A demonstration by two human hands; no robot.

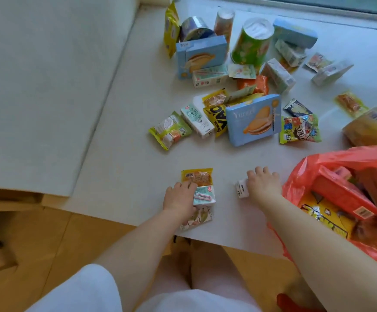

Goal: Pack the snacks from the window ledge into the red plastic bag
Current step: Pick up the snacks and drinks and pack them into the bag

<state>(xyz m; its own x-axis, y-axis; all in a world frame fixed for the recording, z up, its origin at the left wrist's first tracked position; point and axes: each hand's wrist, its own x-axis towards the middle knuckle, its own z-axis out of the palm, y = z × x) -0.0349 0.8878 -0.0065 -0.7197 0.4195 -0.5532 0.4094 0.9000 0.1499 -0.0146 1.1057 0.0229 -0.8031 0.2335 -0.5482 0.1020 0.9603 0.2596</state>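
Note:
The red plastic bag (304, 174) lies open at the right edge of the ledge, with several boxes and packets inside. My left hand (178, 197) grips a small milk carton (205, 195) together with a yellow snack packet (197, 176) and a pale packet (197, 219) near the ledge's front edge. My right hand (262, 184) grips a small white carton (241, 188) just left of the bag. Farther back lie many snacks: a blue biscuit box (253, 119), a green-yellow packet (170, 130), a green tube can (251, 42).
The white ledge (126, 154) ends at a front edge above a wooden floor (48, 233). A pale cushion (48, 86) borders the ledge on the left. The window frame (318, 10) runs along the back. My knees show below.

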